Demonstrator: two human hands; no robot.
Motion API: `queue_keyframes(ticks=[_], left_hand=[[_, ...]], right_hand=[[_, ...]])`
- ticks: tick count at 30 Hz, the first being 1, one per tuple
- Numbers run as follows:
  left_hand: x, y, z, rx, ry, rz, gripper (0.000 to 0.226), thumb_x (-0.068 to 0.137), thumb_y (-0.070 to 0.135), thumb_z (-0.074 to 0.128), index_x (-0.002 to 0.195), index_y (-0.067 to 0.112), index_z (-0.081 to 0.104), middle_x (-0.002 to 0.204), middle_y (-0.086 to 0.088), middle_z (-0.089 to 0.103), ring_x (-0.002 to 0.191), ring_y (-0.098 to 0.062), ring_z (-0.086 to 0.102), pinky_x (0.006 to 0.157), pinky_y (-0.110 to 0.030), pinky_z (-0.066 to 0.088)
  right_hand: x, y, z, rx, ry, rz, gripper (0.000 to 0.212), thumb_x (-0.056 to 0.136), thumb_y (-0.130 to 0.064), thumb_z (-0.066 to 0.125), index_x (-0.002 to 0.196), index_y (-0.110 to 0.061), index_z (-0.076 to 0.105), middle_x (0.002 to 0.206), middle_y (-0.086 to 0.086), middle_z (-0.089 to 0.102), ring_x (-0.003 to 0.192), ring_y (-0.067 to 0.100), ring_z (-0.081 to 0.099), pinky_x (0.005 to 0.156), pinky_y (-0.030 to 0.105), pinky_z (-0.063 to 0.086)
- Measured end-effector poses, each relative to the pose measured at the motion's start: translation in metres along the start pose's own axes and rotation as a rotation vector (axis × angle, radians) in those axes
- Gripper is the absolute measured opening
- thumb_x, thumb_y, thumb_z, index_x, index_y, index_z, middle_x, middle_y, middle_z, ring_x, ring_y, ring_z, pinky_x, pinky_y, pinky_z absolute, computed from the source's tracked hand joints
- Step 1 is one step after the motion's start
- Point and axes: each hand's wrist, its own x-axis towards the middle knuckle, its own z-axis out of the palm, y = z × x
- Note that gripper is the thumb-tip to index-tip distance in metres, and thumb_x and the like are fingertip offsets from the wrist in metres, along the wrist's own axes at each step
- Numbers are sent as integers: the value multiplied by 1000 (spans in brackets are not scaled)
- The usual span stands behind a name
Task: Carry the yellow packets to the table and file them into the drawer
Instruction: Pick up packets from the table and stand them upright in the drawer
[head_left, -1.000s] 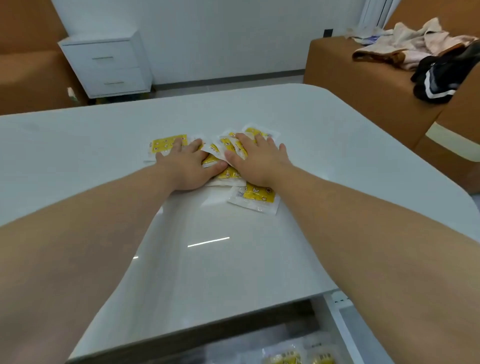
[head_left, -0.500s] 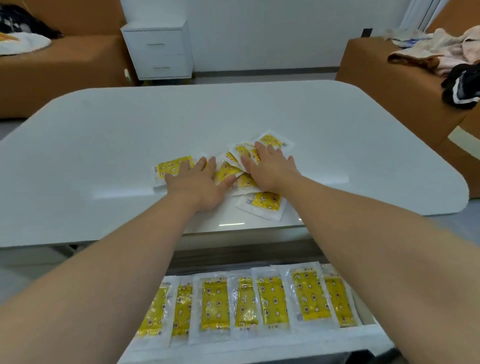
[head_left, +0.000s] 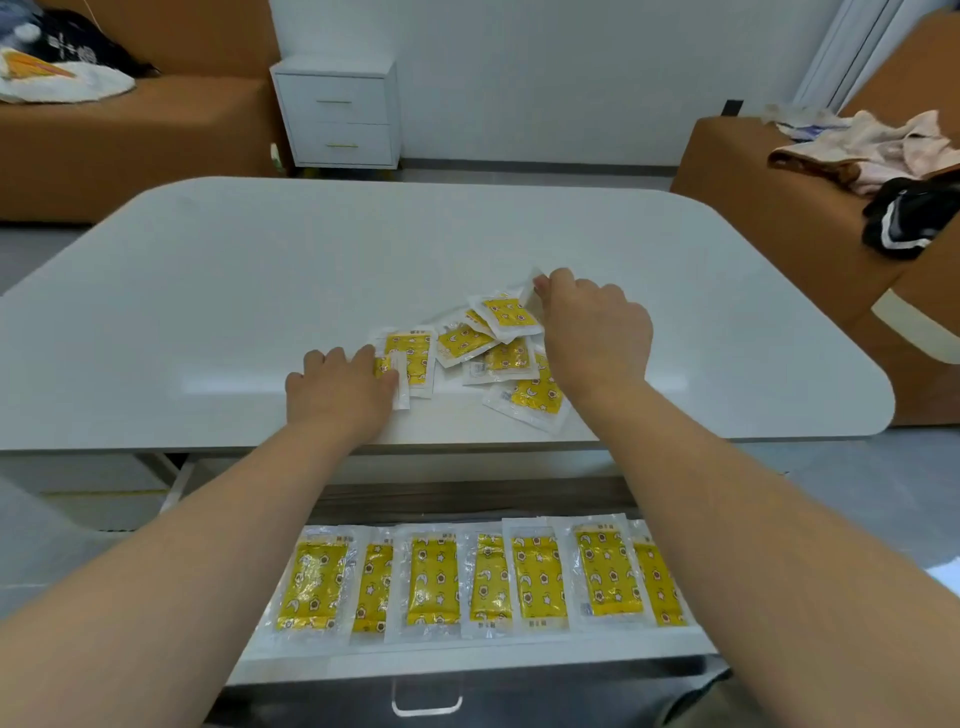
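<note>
The loose packets (head_left: 493, 348) are lying in an overlapping heap on the near half of the white desk (head_left: 234, 291), just right of its middle. The right hand (head_left: 595, 332) is reaching over the heap's far right side, its fingertips pinching the white corner of the far packet (head_left: 531, 291) and tipping it up on edge. The left hand (head_left: 337, 392) is sitting palm down at the heap's left end, fingers curled over the left packet (head_left: 418, 356), thumb against a raised white edge; whether it is truly gripping cannot be told. Below the desk's near edge the drawer (head_left: 467, 660) is standing open, a filed row (head_left: 483, 577) of yellow packets lying side by side across it, each overlapping its neighbour. A white cabinet (head_left: 337, 111) is standing by the far wall.
</note>
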Motion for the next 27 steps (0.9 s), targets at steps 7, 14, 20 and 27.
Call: queue_keyframes(ticks=[7,14,20,27], left_hand=[[-26,-14,0,28,-11,9,59,101,60,32,138,18,48,138,-10,47,128,-34,38,97,-48,41],[-29,-26,1,31,73,-7,73,90,76,42,132,17,55,128,-16,51,119,-35,43,94,-46,42],[-38,-22,-17,-53,81,-12,60,89,67,57,118,14,56,116,-12,58,116,-36,47,92,-46,41],[-67,-21,-42,-418,-75,11,33,93,46,66,94,17,51,88,-2,58,75,-16,54,58,-33,39]], right_hand=[[-45,3,-24,332,-217,328,39,110,-45,19,112,-20,49,81,1,57,68,31,59,62,39,49],[-58,-15,-20,1232,-438,773,34,110,-37,36,110,-12,58,101,8,73,55,17,72,50,29,48],[-55,-20,-36,1552,-681,807,24,100,-7,62,121,-18,59,112,9,73,81,26,77,62,31,53],[-56,-17,-49,1741,-819,802,26,98,-14,66,123,-19,68,110,5,78,82,32,77,50,24,52]])
